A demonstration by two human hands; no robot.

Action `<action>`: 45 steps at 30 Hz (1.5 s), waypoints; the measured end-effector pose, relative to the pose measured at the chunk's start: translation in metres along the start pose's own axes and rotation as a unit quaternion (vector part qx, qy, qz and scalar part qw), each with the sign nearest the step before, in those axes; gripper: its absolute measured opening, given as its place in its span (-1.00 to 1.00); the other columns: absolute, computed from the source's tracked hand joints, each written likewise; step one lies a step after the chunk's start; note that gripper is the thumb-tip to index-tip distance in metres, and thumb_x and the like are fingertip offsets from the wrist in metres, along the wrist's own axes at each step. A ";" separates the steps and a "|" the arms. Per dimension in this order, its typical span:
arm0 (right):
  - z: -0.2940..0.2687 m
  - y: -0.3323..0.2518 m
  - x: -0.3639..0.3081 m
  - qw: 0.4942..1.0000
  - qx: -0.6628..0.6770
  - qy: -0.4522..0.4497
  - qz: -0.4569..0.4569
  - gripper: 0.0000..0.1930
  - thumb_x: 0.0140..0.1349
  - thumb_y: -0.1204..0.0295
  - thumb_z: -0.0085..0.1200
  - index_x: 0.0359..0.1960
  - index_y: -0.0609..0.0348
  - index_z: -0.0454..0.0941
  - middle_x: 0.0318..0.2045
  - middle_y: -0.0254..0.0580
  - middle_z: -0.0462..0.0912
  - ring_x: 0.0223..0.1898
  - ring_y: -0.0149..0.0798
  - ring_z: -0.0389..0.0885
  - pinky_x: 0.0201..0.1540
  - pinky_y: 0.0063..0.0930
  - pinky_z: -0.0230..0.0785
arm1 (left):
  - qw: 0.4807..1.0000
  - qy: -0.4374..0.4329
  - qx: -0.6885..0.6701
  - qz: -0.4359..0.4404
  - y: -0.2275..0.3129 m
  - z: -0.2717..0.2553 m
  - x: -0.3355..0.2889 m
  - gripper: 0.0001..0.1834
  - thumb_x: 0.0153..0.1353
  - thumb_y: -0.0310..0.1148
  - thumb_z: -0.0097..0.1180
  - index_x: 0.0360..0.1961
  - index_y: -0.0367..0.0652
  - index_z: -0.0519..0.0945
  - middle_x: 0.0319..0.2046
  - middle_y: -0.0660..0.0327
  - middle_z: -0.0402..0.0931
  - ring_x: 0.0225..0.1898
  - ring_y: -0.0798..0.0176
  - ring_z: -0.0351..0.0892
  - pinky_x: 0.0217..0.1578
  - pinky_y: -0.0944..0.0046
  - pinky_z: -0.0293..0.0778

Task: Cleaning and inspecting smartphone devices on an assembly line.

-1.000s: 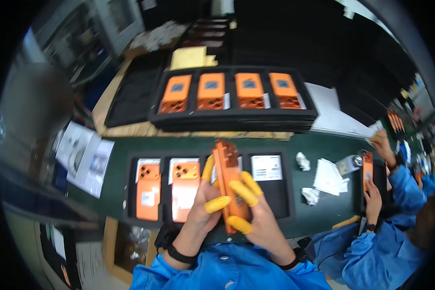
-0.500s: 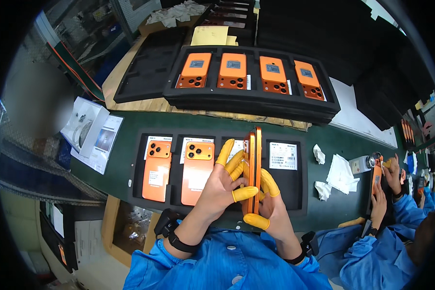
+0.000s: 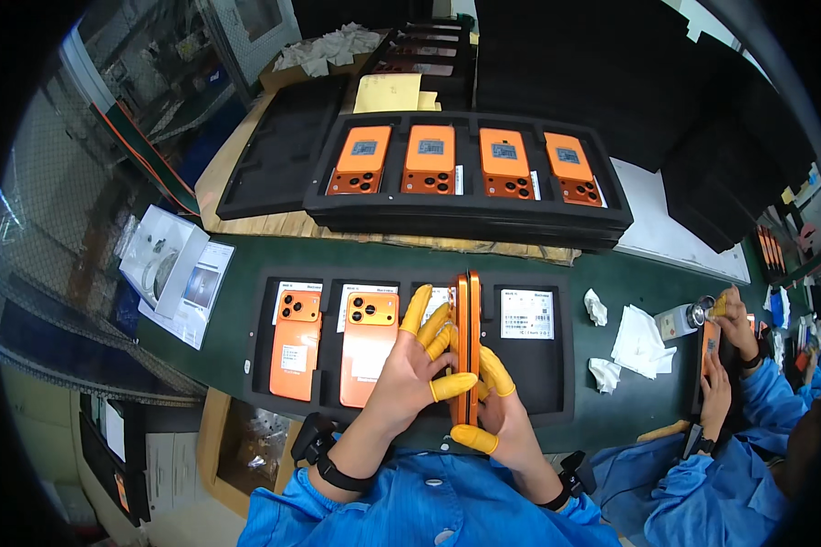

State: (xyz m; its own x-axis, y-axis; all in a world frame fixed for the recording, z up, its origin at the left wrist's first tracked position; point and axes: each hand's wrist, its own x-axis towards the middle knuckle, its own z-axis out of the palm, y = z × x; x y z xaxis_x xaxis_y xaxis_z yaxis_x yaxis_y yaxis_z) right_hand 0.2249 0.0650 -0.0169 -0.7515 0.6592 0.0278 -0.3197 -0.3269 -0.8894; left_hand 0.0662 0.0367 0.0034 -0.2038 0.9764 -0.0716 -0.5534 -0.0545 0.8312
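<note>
Two orange smartphones [image 3: 463, 356] stand on edge, face to face or back to back, between my hands. My left hand [image 3: 412, 372] is closed on them from the left, its thumb at the near edge. From the right, my right hand [image 3: 513, 424] grips them, with fingers behind and thumb below. Both hands wear yellow finger cots. Behind and below the phones is a black foam tray [image 3: 567, 365]. Its left compartments hold an orange phone [image 3: 295, 351] and another orange phone [image 3: 370, 346], camera ends away from me. A white label card [image 3: 526, 314] lies in the rightmost compartment.
Beyond, stacked black trays [image 3: 465, 219] carry several orange phones. Right of my tray lie crumpled white wipes [image 3: 643, 342] and a bottle [image 3: 675, 323]. A co-worker's hand [image 3: 737, 321] is at its top. A white box [image 3: 162, 251] stands left.
The co-worker's upper hand has moved from the phone to the bottle's top. The bench sits slightly lower in view. My hands keep the two phones upright together.
</note>
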 end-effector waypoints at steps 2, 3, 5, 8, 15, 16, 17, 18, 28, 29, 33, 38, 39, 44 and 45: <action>-0.001 0.002 0.000 1.000 -0.013 -0.012 -0.015 -0.01 -0.06 0.62 0.32 0.38 0.11 -0.10 0.37 -0.19 -0.02 0.36 -0.18 0.05 0.26 -0.22 0.10 | 1.000 -0.005 0.011 -0.010 0.001 0.000 -0.001 0.22 -0.19 -0.59 0.41 0.40 0.03 -0.18 0.29 0.06 0.02 0.28 0.14 0.13 0.15 0.18 0.24; 0.000 0.001 -0.001 1.000 -0.021 -0.001 -0.009 0.03 -0.10 0.60 0.34 0.38 0.09 -0.10 0.33 -0.16 0.05 0.32 -0.15 0.10 0.27 -0.21 0.07 | 1.000 -0.012 0.005 -0.019 0.001 0.000 0.000 0.24 -0.20 -0.60 0.42 0.40 0.06 -0.19 0.29 0.08 0.04 0.26 0.16 0.16 0.16 0.17 0.23; 0.001 0.001 -0.001 0.999 -0.032 -0.001 -0.005 0.04 -0.12 0.59 0.36 0.38 0.09 -0.09 0.33 -0.16 0.05 0.32 -0.15 0.10 0.27 -0.21 0.08 | 0.999 -0.011 0.008 -0.034 0.005 0.001 0.000 0.23 -0.20 -0.61 0.41 0.40 0.05 -0.19 0.28 0.09 0.06 0.25 0.16 0.18 0.17 0.17 0.23; 0.000 0.004 -0.002 0.999 -0.052 -0.007 -0.001 0.09 -0.16 0.55 0.40 0.39 0.07 -0.12 0.35 -0.15 0.01 0.33 -0.13 0.09 0.27 -0.20 0.07 | 0.999 -0.017 0.013 -0.047 0.007 0.000 0.000 0.25 -0.20 -0.61 0.42 0.40 0.05 -0.21 0.26 0.10 0.09 0.24 0.17 0.21 0.19 0.16 0.21; -0.014 -0.026 0.023 0.992 -0.109 -0.058 -0.012 0.17 -0.14 0.50 0.42 0.39 0.17 -0.30 0.35 -0.01 -0.02 0.36 -0.11 0.04 0.34 -0.22 -0.03 | 0.965 -0.161 0.119 0.172 0.007 -0.004 -0.020 0.27 -0.20 -0.59 0.41 0.41 0.02 -0.24 0.35 0.02 -0.03 0.36 0.08 0.03 0.30 0.10 0.00; -0.017 -0.029 0.028 0.985 -0.141 -0.099 -0.003 0.16 -0.14 0.47 0.43 0.38 0.20 -0.26 0.33 0.00 0.02 0.35 -0.13 0.05 0.35 -0.25 -0.04 | 0.947 -0.187 0.160 0.205 0.007 -0.007 -0.020 0.24 -0.20 -0.59 0.41 0.40 0.02 -0.20 0.35 0.03 -0.03 0.37 0.09 0.02 0.31 0.10 -0.01; -0.018 -0.030 0.030 0.975 -0.173 -0.140 0.007 0.14 -0.14 0.44 0.43 0.37 0.23 -0.23 0.31 0.01 0.06 0.35 -0.15 0.07 0.36 -0.27 -0.06 | 0.927 -0.213 0.200 0.237 0.007 -0.010 -0.020 0.20 -0.19 -0.59 0.41 0.40 0.02 -0.15 0.36 0.03 -0.04 0.37 0.10 0.00 0.31 0.10 -0.03; -0.018 -0.030 0.031 0.975 -0.172 -0.138 0.003 0.14 -0.14 0.44 0.43 0.37 0.23 -0.23 0.31 0.01 0.06 0.35 -0.15 0.07 0.36 -0.27 -0.06 | 0.925 -0.217 0.202 0.237 0.006 -0.012 -0.020 0.20 -0.19 -0.59 0.41 0.40 0.02 -0.15 0.36 0.03 -0.04 0.37 0.10 0.00 0.31 0.10 -0.03; -0.017 -0.021 0.030 0.931 -0.339 -0.124 -0.056 -0.03 -0.20 0.44 0.43 0.26 0.24 0.06 0.18 0.06 0.27 0.28 -0.04 0.21 0.33 -0.24 0.01 | 0.881 -0.201 0.389 0.176 0.006 -0.024 -0.034 0.04 -0.17 -0.42 0.41 0.34 -0.12 0.05 0.28 -0.04 0.12 0.25 -0.07 0.25 0.22 0.11 0.19; -0.018 -0.023 0.031 0.908 -0.394 -0.101 -0.098 -0.08 -0.18 0.43 0.42 0.24 0.23 0.10 0.16 0.10 0.28 0.28 0.06 0.19 0.33 -0.22 0.01 | 0.875 -0.183 0.395 0.213 0.008 -0.023 -0.030 0.07 -0.20 -0.39 0.45 0.33 -0.13 0.05 0.29 -0.07 0.07 0.29 -0.17 0.13 0.24 0.08 0.16; -0.030 -0.033 0.034 0.746 -0.575 -0.064 -0.330 -0.30 -0.20 0.41 0.38 0.07 0.10 0.34 0.18 -0.03 0.33 0.27 0.11 0.20 0.33 0.15 -0.13 | 0.741 -0.170 0.526 0.383 0.013 -0.021 -0.017 -0.10 -0.18 -0.46 0.37 0.25 0.00 0.22 0.30 -0.11 0.04 0.34 -0.26 -0.03 0.26 -0.33 -0.13; -0.032 -0.040 0.037 0.642 -0.670 -0.056 -0.369 -0.60 -0.08 0.31 0.26 -0.13 -0.13 0.50 0.08 -0.33 0.49 0.24 -0.11 0.32 0.33 0.29 -0.30 | 0.677 -0.161 0.592 0.406 0.006 -0.020 -0.019 -0.52 0.00 -0.30 0.24 0.00 0.36 0.52 0.26 -0.01 0.17 0.31 -0.15 0.10 0.26 -0.34 -0.18; -0.035 -0.035 0.036 0.635 -0.674 -0.055 -0.373 -0.67 -0.01 0.28 0.18 -0.14 -0.19 0.51 0.09 -0.38 0.48 0.23 -0.17 0.34 0.32 0.32 -0.29 | 0.677 -0.150 0.601 0.397 0.001 -0.020 -0.023 -0.49 0.02 -0.26 0.21 0.00 0.59 0.49 0.26 0.10 0.20 0.31 -0.07 0.13 0.27 -0.32 -0.18; -0.040 -0.029 0.029 0.595 -0.699 -0.073 -0.391 -0.71 0.03 0.26 0.08 -0.15 -0.29 0.52 0.10 -0.39 0.48 0.23 -0.19 0.33 0.29 0.37 -0.30 | 0.584 -0.144 0.648 0.467 -0.013 -0.035 -0.025 -0.54 0.09 -0.19 0.12 0.02 0.68 0.46 0.25 0.29 0.24 0.34 0.06 0.10 0.27 -0.31 -0.17; -0.039 -0.031 0.026 0.594 -0.700 -0.071 -0.389 -0.70 0.04 0.26 0.06 -0.12 -0.35 0.50 0.11 -0.38 0.47 0.24 -0.16 0.32 0.28 0.39 -0.30 | 0.549 -0.156 0.677 0.464 -0.015 -0.040 -0.029 -0.55 0.11 -0.16 0.09 0.02 0.69 0.45 0.26 0.32 0.24 0.34 0.09 0.09 0.27 -0.31 -0.19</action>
State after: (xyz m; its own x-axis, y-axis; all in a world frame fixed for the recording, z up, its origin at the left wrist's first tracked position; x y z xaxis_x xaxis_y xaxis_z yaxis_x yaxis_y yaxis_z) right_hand 0.2376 0.1185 -0.0065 -0.7636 0.1460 0.6289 0.1172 0.9893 -0.0873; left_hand 0.0481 0.0008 -0.0288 0.3751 0.6587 0.6523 0.8235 -0.5598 0.0917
